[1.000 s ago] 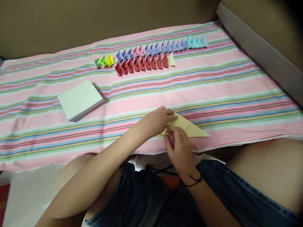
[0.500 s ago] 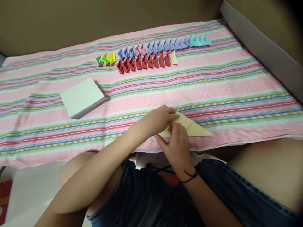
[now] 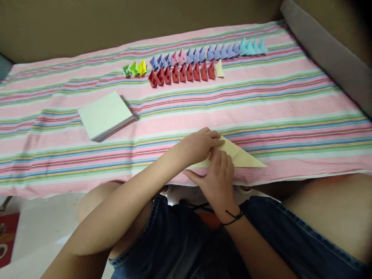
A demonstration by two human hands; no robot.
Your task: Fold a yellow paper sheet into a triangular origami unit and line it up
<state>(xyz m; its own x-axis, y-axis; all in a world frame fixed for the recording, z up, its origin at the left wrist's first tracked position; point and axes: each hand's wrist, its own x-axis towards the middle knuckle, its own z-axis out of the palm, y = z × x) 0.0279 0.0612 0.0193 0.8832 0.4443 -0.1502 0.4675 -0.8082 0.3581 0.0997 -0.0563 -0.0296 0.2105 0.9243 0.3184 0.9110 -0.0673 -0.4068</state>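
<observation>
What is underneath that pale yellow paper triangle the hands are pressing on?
The yellow paper triangle lies flat on the striped cloth. The left hand and right hand cover its left part, so anything beneath there is hidden.

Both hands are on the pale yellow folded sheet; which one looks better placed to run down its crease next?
Probably the right hand: its fingers lie on the yellow triangle beside the free point. The left hand is pinning the top corner flat.
</observation>
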